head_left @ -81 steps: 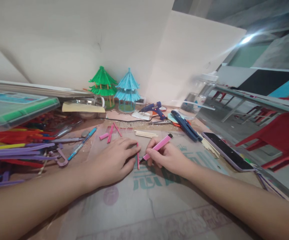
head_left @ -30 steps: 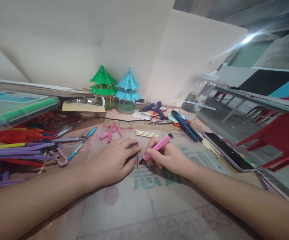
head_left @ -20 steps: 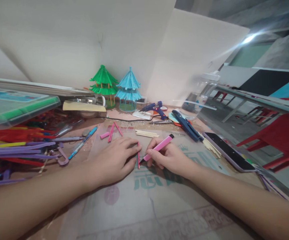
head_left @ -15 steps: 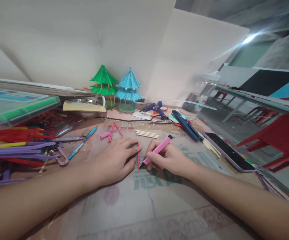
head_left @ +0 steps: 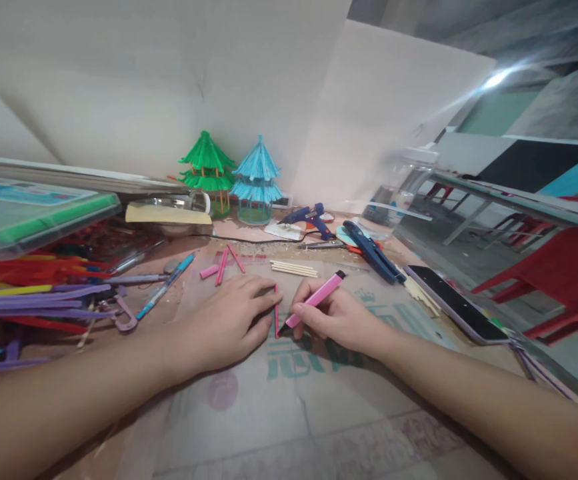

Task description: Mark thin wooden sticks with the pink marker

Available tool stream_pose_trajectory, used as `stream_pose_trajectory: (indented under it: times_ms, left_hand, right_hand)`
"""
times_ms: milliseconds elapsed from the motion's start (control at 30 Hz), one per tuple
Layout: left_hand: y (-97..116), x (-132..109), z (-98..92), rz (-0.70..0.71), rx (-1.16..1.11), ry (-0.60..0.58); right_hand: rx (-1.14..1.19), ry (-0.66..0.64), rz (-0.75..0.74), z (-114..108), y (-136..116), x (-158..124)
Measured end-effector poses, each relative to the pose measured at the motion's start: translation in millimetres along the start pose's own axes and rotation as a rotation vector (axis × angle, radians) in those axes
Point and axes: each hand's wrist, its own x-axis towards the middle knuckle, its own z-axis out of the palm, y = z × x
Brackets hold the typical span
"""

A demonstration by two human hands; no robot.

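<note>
My left hand point(head_left: 229, 323) lies flat on the cardboard sheet point(head_left: 299, 400), its fingertips pressing a thin red stick point(head_left: 276, 313) down. My right hand point(head_left: 341, 319) is closed round a pink utility knife point(head_left: 315, 300), whose dark tip rests against the lower end of that stick. Both hands meet in the middle of the sheet. A few cut pink stick pieces point(head_left: 221, 267) lie just beyond my left hand, and several pale wooden sticks point(head_left: 293, 268) lie beyond the knife.
Green point(head_left: 206, 170) and blue point(head_left: 256, 177) stick pagodas stand at the back wall. A blue glue gun point(head_left: 306, 219), blue cutters point(head_left: 371, 250) and a phone point(head_left: 451, 300) lie to the right. Coloured sticks point(head_left: 29, 293), a pen point(head_left: 166, 283) and a plastic box point(head_left: 29, 213) crowd the left. Red chairs point(head_left: 559, 273) stand beyond the table's right edge.
The knife tip has slid a little down along the red stick toward its near end. My left hand has stayed pressed on the stick.
</note>
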Motion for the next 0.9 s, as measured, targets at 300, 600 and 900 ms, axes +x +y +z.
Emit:
stream_pose_trajectory:
  times_ms: [300, 600, 900]
  left_hand:
    - [-0.4, -1.4, 0.6, 0.003, 0.014, 0.019]
    - [0.0, -0.3, -0.2, -0.009, 0.013, 0.005]
    - [0.2, -0.5, 0.6, -0.024, 0.008, 0.002]
  right_hand:
    - [-0.017, 0.047, 0.037, -0.4, 1.5, 0.6]
    - [-0.007, 0.034, 0.028, 0.2, 0.3, -0.3]
    - [0.008, 0.120, 0.013, -1.1, 2.5, 1.4]
